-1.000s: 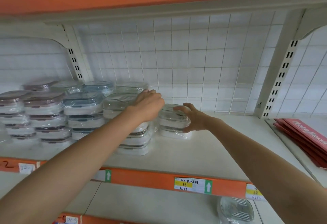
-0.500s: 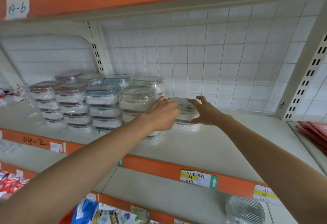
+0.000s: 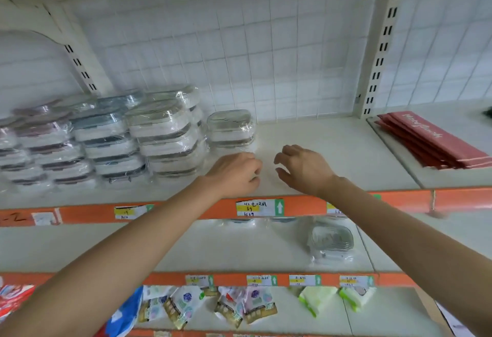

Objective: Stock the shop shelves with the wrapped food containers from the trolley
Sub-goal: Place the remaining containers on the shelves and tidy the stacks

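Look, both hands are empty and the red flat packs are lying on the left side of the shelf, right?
Not quite. The hands, left hand and right hand, are empty, but the head view shows the red flat packs on the right side of the shelf.

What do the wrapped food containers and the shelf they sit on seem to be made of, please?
The wrapped food containers look like white plastic with clear lids, under glossy clear film: it wrinkles and glints. The shelf looks like cream painted metal, matte and flat, with an orange front strip; the metal is a guess from the slotted uprights.
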The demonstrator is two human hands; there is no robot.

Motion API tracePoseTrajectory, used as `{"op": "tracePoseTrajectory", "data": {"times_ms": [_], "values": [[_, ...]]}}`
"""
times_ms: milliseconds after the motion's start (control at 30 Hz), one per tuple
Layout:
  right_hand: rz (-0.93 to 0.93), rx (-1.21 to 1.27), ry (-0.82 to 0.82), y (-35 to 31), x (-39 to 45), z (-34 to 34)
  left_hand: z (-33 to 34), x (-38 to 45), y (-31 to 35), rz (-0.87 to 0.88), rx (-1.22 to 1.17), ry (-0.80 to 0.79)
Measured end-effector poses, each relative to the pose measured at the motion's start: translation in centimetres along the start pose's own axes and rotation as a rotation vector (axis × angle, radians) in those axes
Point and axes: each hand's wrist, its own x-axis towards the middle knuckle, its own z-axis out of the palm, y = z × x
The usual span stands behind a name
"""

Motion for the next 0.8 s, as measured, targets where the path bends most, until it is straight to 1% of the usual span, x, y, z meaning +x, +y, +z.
{"op": "tracePoseTrajectory", "data": {"times_ms": [133, 300, 433, 500, 600, 667, 733, 800], "values": [[0.177, 0.049, 0.097, -0.7, -4.2, -0.7, -0.5, -0.8, 2.5, 0.107, 0.006, 0.019], [0.244, 0.092, 0.12, -3.4, -9.7, 0.3, 0.8, -3.7, 5.4, 0.206, -0.074, 0.075], [0.282, 0.083, 0.124, -4.9, -14.3, 2.7, 4.5, -5.7, 7.5, 0.296, -0.093, 0.043], [0.332, 0.101, 0.056, -5.0, -16.7, 4.5, 6.7, -6.0, 8.3, 0.33, -0.091, -0.008], [0.451, 0.143, -0.058, -4.4, -19.6, 7.4, 9.7, -5.6, 9.6, 0.344, -0.088, -0.157], [0.531, 0.138, -0.164, -3.9, -20.8, 8.9, 11.3, -4.8, 10.4, 0.335, -0.125, -0.23], [0.627, 0.161, -0.259, -2.7, -21.6, 10.7, 12.9, -3.8, 11.0, 0.316, -0.154, -0.284], [0.688, 0.19, -0.302, -1.3, -22.1, 12.4, 14.6, -2.8, 11.6, 0.309, -0.153, -0.315]]}}
